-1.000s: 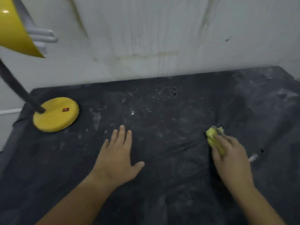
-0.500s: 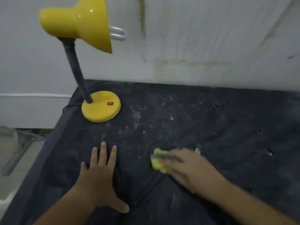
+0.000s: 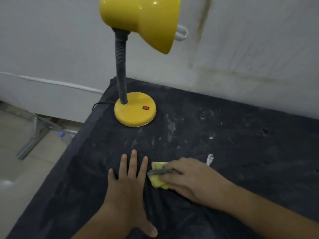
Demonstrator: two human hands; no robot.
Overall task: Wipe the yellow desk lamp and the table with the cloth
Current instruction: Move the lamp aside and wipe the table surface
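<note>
The yellow desk lamp [image 3: 135, 109] stands on its round base at the table's far left corner, its shade tilted right with a white bulb poking out. The table [image 3: 241, 144] is covered in dark, dusty fabric with white smears. My left hand [image 3: 127, 187] rests flat on the fabric, fingers straight and spread. Just to its right, my right hand [image 3: 191, 175] holds a bunched yellow cloth [image 3: 158, 182] down against the table, with the cloth's front edge almost touching my left fingers.
A stained white wall [image 3: 241, 57] runs behind the table. The lamp's black cord [image 3: 101, 104] drops over the left edge. A grey metal frame [image 3: 36, 135] stands on the tiled floor at the left. A white scrap [image 3: 209, 158] lies beside my right hand.
My right hand slid the cloth leftward across the table until it reached my left hand. The view swung left, bringing the whole lamp into sight.
</note>
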